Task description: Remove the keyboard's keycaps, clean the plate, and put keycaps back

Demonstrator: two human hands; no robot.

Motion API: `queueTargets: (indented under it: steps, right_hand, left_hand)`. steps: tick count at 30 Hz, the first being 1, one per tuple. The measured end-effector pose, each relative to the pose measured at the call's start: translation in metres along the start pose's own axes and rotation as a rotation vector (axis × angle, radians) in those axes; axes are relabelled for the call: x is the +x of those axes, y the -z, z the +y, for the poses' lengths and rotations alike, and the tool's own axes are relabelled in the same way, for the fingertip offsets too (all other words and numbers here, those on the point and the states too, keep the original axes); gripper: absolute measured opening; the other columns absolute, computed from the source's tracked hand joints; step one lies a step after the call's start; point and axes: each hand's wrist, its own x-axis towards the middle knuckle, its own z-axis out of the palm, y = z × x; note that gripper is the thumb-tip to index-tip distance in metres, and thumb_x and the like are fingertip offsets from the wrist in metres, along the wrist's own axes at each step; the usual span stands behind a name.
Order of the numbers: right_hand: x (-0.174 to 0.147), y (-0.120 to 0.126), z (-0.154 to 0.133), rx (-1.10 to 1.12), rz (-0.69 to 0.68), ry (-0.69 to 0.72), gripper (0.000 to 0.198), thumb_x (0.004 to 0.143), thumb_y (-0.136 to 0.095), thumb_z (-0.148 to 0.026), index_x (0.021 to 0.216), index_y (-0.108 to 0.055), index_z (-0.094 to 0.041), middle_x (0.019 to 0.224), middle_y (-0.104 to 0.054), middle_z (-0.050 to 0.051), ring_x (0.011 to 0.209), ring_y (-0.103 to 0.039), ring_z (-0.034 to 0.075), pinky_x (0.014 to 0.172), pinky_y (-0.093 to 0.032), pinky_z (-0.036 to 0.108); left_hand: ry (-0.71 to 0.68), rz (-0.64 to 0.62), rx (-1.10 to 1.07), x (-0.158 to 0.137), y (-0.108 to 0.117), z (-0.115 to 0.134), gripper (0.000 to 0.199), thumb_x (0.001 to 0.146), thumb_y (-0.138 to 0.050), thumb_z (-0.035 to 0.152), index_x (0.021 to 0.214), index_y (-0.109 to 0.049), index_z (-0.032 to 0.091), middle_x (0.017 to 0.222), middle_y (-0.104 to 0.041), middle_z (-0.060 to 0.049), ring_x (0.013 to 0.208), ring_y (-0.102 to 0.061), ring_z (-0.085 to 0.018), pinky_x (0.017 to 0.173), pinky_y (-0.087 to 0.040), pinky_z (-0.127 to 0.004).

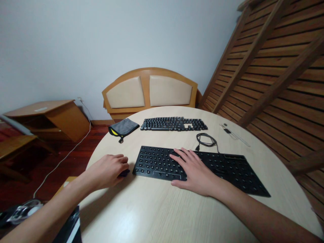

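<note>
A black keyboard base with its keycaps off [162, 160] lies on the table, its bare switches showing. My right hand [193, 170] rests on it palm down, fingers stretched out and spread over the middle of the board, thumb near the front edge. My left hand [111, 170] is closed just left of the board's left end. A small dark piece [125, 173] shows under its fingers; its kind is hidden. Behind the board, removed black keycaps [162, 123] lie in keyboard order, with a gap toward the right.
A coiled black cable [206, 144] lies behind the keyboard base. At the back left sits a grey and yellow cloth [125, 127]. Small tools [227, 131] and a thin white stick [241, 139] lie at the right. The round table [152, 209] has a curved edge.
</note>
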Motion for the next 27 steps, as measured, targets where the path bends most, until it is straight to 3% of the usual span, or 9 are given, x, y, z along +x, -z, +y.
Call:
queueTargets:
  steps: [3, 7, 11, 15, 19, 23, 25, 27]
  right_hand:
    - [0.0, -0.001, 0.001, 0.0, 0.003, 0.002, 0.09, 0.079, -0.06, -0.074, 0.152, -0.041, -0.024, 0.163, -0.029, 0.011, 0.149, -0.023, 0.038, 0.121, -0.016, 0.059]
    - [0.0, -0.001, 0.001, -0.005, 0.005, 0.001, 0.09, 0.079, -0.062, -0.072, 0.152, -0.041, -0.025, 0.163, -0.03, 0.01, 0.149, -0.023, 0.039, 0.121, -0.017, 0.059]
    - [0.0, 0.0, 0.001, -0.011, -0.002, -0.004, 0.09, 0.078, -0.062, -0.072, 0.153, -0.04, -0.025, 0.163, -0.03, 0.01, 0.149, -0.023, 0.038, 0.122, -0.016, 0.058]
    - [0.0, 0.0, 0.0, -0.003, -0.005, 0.002, 0.09, 0.079, -0.06, -0.073, 0.153, -0.04, -0.025, 0.163, -0.029, 0.01, 0.149, -0.022, 0.038, 0.122, -0.016, 0.059]
    - [0.0, 0.002, -0.001, -0.002, -0.009, -0.009, 0.09, 0.079, -0.061, -0.073, 0.152, -0.041, -0.024, 0.163, -0.029, 0.011, 0.149, -0.023, 0.038, 0.122, -0.016, 0.059]
    - [-0.001, 0.003, -0.001, -0.012, -0.015, -0.014, 0.09, 0.078, -0.063, -0.071, 0.152, -0.041, -0.024, 0.163, -0.03, 0.01, 0.149, -0.023, 0.038, 0.122, -0.017, 0.059]
    - [-0.001, 0.003, -0.001, -0.021, -0.016, -0.014, 0.091, 0.079, -0.062, -0.072, 0.153, -0.041, -0.024, 0.163, -0.03, 0.011, 0.149, -0.023, 0.038, 0.122, -0.016, 0.058]
    - [-0.001, 0.003, -0.001, -0.029, -0.014, -0.018, 0.09, 0.079, -0.061, -0.072, 0.152, -0.041, -0.023, 0.162, -0.03, 0.011, 0.149, -0.023, 0.037, 0.122, -0.016, 0.058]
  left_hand:
    - [-0.04, 0.043, -0.057, 0.001, 0.001, 0.005, 0.011, 0.081, -0.062, 0.014, 0.09, -0.067, 0.02, 0.085, -0.066, -0.003, 0.074, -0.064, -0.021, 0.063, -0.05, -0.032]
    - [-0.174, 0.133, -0.151, 0.013, -0.003, 0.031, 0.02, 0.093, -0.054, 0.015, 0.108, -0.066, 0.02, 0.097, -0.068, -0.004, 0.079, -0.064, -0.02, 0.068, -0.052, -0.033]
    - [-0.235, 0.068, -0.195, 0.018, -0.006, 0.044, 0.011, 0.094, -0.055, 0.019, 0.093, -0.065, 0.022, 0.087, -0.065, -0.002, 0.077, -0.062, -0.019, 0.065, -0.05, -0.032]
    - [-0.135, -0.018, -0.147, 0.005, -0.005, 0.026, 0.008, 0.08, -0.062, 0.014, 0.076, -0.06, 0.021, 0.078, -0.063, -0.002, 0.068, -0.059, -0.019, 0.058, -0.046, -0.031]
    - [-0.085, 0.009, -0.076, -0.004, -0.003, 0.015, 0.011, 0.078, -0.062, 0.013, 0.086, -0.063, 0.02, 0.083, -0.064, -0.004, 0.069, -0.06, -0.02, 0.058, -0.046, -0.033]
    - [-0.242, 0.099, -0.097, 0.003, -0.005, 0.032, 0.016, 0.093, -0.052, 0.016, 0.104, -0.064, 0.02, 0.093, -0.066, -0.005, 0.077, -0.061, -0.019, 0.065, -0.049, -0.032]
    - [-0.266, 0.068, -0.087, 0.007, -0.006, 0.036, 0.013, 0.094, -0.054, 0.017, 0.097, -0.065, 0.022, 0.092, -0.066, -0.004, 0.08, -0.062, -0.02, 0.066, -0.05, -0.031]
    - [-0.126, 0.012, -0.026, 0.009, -0.006, 0.029, 0.008, 0.087, -0.061, 0.015, 0.084, -0.065, 0.021, 0.085, -0.065, -0.004, 0.076, -0.062, -0.021, 0.062, -0.049, -0.031]
